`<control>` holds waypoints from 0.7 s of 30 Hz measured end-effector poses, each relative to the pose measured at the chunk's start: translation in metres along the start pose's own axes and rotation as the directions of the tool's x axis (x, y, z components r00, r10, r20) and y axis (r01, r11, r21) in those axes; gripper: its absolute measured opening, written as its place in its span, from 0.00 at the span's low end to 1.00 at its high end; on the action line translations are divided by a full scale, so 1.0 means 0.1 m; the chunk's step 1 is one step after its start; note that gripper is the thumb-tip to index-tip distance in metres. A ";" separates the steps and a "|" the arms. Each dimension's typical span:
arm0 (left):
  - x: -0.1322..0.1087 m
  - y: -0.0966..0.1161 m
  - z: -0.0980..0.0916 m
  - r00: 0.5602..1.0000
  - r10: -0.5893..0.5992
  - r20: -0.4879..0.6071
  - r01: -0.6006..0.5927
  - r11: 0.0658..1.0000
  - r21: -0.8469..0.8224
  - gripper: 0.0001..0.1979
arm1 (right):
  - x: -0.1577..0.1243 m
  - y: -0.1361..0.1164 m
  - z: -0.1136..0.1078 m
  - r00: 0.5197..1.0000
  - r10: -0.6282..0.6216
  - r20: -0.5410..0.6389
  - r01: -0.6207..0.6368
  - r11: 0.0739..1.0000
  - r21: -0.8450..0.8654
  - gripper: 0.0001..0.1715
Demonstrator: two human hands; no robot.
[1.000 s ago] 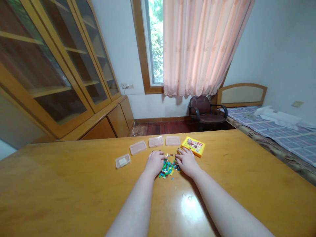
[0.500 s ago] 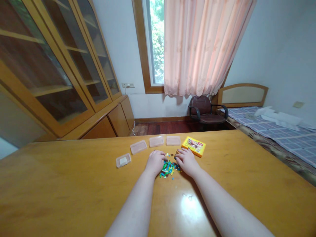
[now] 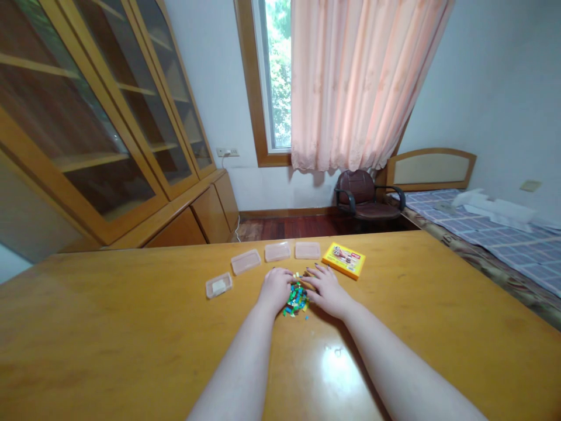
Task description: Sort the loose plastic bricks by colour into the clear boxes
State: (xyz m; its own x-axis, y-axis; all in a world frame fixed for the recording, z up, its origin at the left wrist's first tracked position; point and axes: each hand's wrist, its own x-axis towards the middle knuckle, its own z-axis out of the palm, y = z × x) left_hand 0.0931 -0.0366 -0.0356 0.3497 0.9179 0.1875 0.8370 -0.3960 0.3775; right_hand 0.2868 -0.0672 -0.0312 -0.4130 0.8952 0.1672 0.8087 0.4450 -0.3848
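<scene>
A heap of small building bricks, mostly green and blue with some yellow and white, lies on the wooden table between my two hands. My left hand cups the heap's left side, its fingers bent over the edge of the pieces. Against the right side rests my right hand, fingers spread and reaching over some bricks. Neither hand visibly holds a brick. Parts of the heap are hidden under my fingers. One blue piece lies loose just below the pile.
Pale clear plastic trays stand in an arc behind my hands; the leftmost tray holds something white. A yellow box lies to the right of them. Beyond the table are a chair, a bed and a glass-door cabinet.
My right hand has shifted left, pushing in over the right side of the heap, which is now narrower. The left hand has stayed almost in place.
</scene>
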 end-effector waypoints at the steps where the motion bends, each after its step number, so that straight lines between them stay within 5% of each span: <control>1: 0.00 0.00 0.01 1.000 0.014 0.007 -0.014 1.000 0.000 0.17 | -0.01 -0.02 0.00 0.999 0.010 0.033 -0.009 1.000 -0.008 0.25; 21: -0.02 0.02 -0.02 0.999 0.020 -0.044 -0.021 0.999 -0.028 0.18 | 0.00 -0.02 0.03 0.994 0.075 0.081 -0.072 0.996 -0.047 0.29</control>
State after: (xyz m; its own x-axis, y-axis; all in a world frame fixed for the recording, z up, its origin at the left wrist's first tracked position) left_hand 0.0931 -0.0392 -0.0340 0.3474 0.9080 0.2342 0.8175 -0.4156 0.3987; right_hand 0.2846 -0.0684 -0.0332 -0.3837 0.9213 0.0633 0.8551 0.3803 -0.3524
